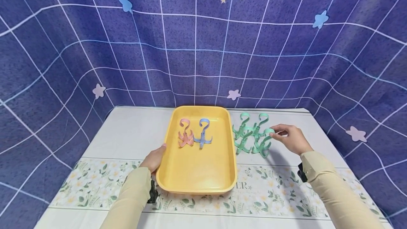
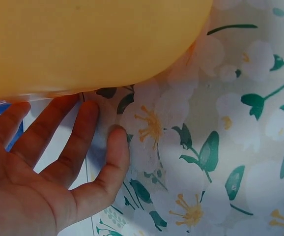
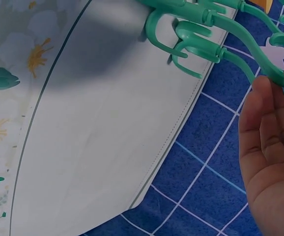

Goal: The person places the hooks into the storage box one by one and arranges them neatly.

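Nearest the camera, the left hand (image 1: 154, 159) rests with straight fingers against the left rim of the yellow tray (image 1: 197, 172), holding nothing. On the tablecloth (image 1: 127, 133) just right of the tray stand four mint-green hooks (image 1: 252, 135), each a curled top over splayed claws. The right hand (image 1: 290, 139) seems to pinch the nearest hook's curled top.

A table (image 1: 127, 133) draped in a white cloth with a floral band (image 1: 95, 183) along its near edge stood before a blue backdrop (image 1: 95, 45) printed with a pale grid, stars and a cloud, evenly lit.
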`<state>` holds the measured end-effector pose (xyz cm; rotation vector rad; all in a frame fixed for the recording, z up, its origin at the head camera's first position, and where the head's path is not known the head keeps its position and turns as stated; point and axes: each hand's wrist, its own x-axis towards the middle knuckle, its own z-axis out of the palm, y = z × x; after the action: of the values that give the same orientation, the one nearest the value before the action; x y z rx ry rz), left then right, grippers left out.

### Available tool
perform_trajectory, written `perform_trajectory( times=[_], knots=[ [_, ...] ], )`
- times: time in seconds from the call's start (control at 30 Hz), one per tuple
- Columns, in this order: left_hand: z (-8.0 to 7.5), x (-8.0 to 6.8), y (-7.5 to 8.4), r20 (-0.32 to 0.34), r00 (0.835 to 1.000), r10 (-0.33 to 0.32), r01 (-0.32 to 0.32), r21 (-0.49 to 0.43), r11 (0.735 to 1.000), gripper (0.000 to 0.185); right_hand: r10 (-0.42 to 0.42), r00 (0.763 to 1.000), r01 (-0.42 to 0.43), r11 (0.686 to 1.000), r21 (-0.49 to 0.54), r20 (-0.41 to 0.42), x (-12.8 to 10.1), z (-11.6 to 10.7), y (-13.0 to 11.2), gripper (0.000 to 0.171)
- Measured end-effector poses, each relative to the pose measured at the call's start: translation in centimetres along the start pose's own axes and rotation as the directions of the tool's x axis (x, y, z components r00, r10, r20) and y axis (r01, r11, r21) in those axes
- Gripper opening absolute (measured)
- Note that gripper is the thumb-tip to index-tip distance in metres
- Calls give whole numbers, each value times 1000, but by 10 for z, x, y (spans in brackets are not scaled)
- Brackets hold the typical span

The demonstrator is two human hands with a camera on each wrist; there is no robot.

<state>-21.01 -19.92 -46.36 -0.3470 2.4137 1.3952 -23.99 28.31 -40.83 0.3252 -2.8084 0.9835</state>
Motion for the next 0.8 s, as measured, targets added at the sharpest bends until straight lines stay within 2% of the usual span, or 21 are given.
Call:
perform_trajectory(
  times=[0.5,0.8],
  knots=[
    [-1,0,-3,4,1000,22,-22,15,1000,75,10,1000,-10,1000,-20,3,-2,-3,-3,27],
    [0,-2,-2,4,1000,12,-12,12,1000,75,8,1000,-7,1000,-26,15,-4,-8,-3,28]
  ],
)
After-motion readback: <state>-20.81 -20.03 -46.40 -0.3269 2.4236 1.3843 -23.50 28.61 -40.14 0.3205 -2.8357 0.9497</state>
